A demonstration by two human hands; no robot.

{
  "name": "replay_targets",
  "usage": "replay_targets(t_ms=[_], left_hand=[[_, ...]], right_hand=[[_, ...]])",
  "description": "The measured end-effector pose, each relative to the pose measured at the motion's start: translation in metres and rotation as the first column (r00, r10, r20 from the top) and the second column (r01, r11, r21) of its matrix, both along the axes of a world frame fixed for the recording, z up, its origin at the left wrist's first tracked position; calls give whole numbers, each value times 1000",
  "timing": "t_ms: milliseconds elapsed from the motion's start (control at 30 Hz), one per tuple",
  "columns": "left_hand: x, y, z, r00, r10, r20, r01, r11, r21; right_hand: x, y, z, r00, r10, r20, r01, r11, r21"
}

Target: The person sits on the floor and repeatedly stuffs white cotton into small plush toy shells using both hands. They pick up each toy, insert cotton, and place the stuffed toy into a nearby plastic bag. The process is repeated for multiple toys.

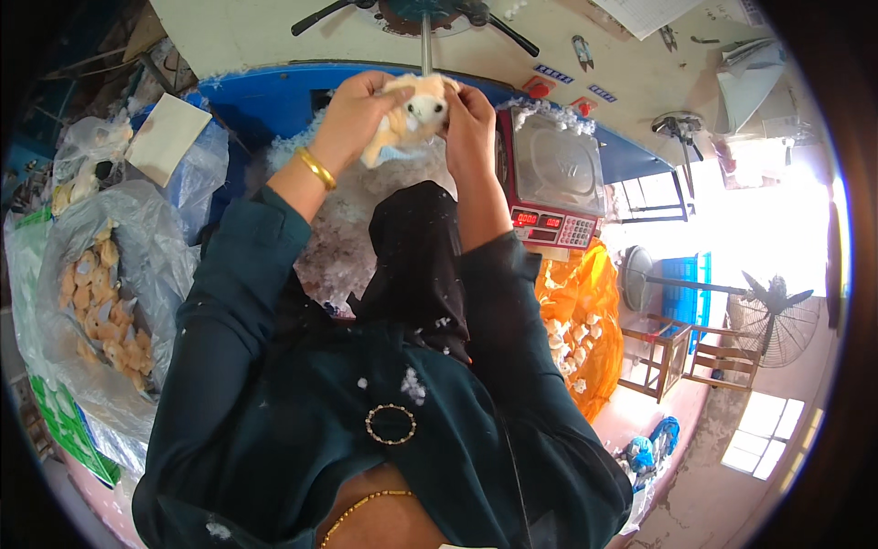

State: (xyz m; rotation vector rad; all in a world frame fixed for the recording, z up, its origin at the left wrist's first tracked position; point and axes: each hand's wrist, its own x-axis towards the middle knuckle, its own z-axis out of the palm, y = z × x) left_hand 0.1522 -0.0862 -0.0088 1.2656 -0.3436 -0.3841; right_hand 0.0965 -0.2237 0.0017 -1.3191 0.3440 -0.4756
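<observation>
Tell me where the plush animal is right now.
In the head view, the plush animal is at top centre, held between the left hand and right hand, below the metal rod and left of the weighing scale.

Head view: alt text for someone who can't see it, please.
The left hand and right hand hold a small tan-and-white plush animal at the end of a metal tube, above loose white stuffing. A red digital scale and orange bag of white pieces sit to the right; a clear bag of tan pieces sits left.
</observation>
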Motion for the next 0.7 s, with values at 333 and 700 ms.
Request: replay_targets(t_ms=[333,700], left_hand=[[8,17,28,807,-125,578,-143,907,395],[51,-5,19,876,-30,482,-199,887,417]], right_hand=[[-3,-13,23,970,220,-100,-207,970,131],[49,-26,10,991,101,-87,-96,994,59]])
